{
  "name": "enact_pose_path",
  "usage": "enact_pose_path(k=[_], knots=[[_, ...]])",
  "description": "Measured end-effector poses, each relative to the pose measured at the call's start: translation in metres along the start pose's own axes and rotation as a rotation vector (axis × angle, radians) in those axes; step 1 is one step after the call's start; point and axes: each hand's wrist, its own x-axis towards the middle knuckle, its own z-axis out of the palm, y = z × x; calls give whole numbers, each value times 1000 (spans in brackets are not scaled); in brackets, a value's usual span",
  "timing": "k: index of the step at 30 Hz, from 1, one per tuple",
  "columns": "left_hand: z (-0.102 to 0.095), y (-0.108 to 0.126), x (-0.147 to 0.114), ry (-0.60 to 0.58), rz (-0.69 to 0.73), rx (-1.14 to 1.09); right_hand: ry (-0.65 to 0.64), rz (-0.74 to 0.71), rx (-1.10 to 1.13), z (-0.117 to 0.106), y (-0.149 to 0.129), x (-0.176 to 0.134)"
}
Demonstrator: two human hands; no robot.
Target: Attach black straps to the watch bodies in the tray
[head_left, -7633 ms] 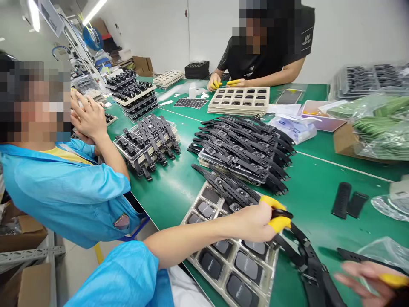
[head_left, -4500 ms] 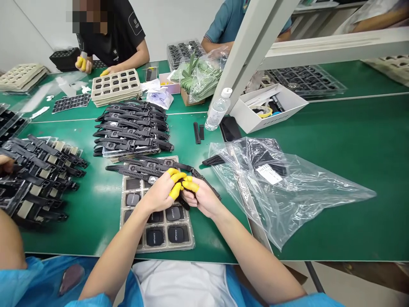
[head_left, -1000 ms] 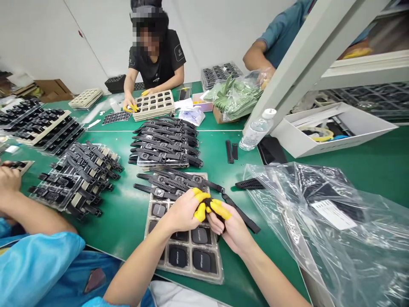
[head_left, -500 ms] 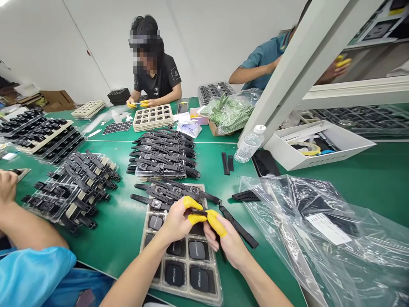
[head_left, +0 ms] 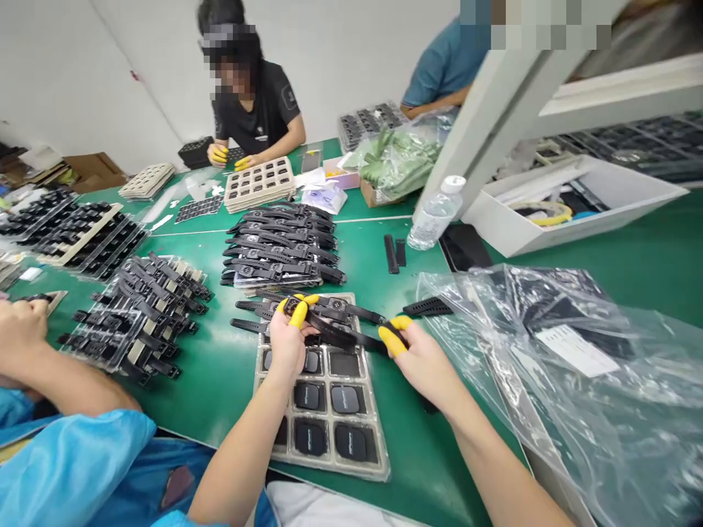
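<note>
Drawn apart since a moment ago: left hand (head_left: 286, 338) and right hand (head_left: 425, 360), each grip pinching an end of the watch (head_left: 337, 335), now stretched flat over the tray (head_left: 324, 446), ready for laying down.

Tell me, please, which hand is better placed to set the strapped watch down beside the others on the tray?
Probably the left hand. It pinches the watch at the end already over the tray, next to the finished watches. The right hand holds the strap's far end, off the tray's right edge.
</note>
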Motion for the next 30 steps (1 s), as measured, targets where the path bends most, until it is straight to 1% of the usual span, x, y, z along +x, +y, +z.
enact_pose_path(k=[1, 2, 3, 4, 5, 6, 8, 10, 11, 13, 15, 18, 23, 25, 28, 30], knots=[[0, -2, 0, -26, -17, 35, 46, -18, 17, 0, 0, 0], [-1, -6, 1, -75, -48, 87, 60, -27, 64, 0, -2, -1], [-1, -10, 0, -149, -83, 152, 28, -29, 133, 2, -5, -2], [-1, -14, -1, -235, -101, 235, -36, -20, 209, 5, -8, -4], [-1, -18, -2, -328, -84, 335, -121, -1, 279, 8, -11, -6], [-2, -22, -3, -424, -23, 447, -215, 25, 330, 13, -14, -8], [-4, -29, -4, -594, 198, 665, -357, 73, 378, 21, -17, -11], [-8, -32, -4, -697, 428, 810, -433, 113, 389, 26, -17, -13], [-9, -32, -3, -723, 508, 853, -457, 131, 394, 27, -17, -13], [-12, -31, -2, -744, 596, 907, -491, 156, 426, 28, -15, -14], [-13, -28, 0, -755, 634, 941, -491, 170, 492, 28, -14, -13], [-11, -25, 0, -733, 660, 959, -440, 185, 604, 30, -14, -13], [-7, -20, -2, -642, 656, 925, -363, 192, 764, 26, -17, -11], [-6, -20, -2, -653, 665, 926, -403, 180, 748, 23, -18, -10], [-7, -22, -3, -741, 698, 933, -489, 157, 643, 22, -16, -12], [-9, -22, -3, -774, 711, 942, -486, 162, 620, 25, -15, -14]])
